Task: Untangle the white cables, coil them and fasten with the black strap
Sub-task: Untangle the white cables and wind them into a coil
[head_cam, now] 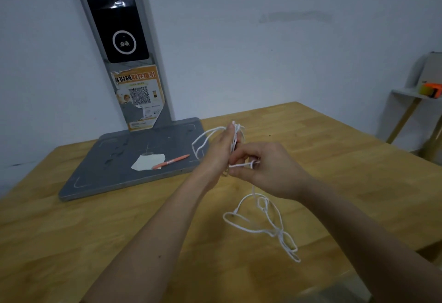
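Observation:
Thin white cable [267, 221] lies partly tangled in loose loops on the wooden table [95, 231], near my right forearm. One strand rises from that tangle to my right hand [265, 168], which pinches it between thumb and fingers. My left hand [221, 152] is held up with straight fingers, and several cable loops [203, 140] are wound around it, hanging off its left side. Both hands are close together above the table. I cannot see a black strap.
A grey metal base plate [112, 175] with an upright kiosk post [124, 39] stands at the table's back left; a white paper scrap [147, 162] and an orange pen [171, 161] lie on it. A small side table [406, 96] with an orange object stands at right.

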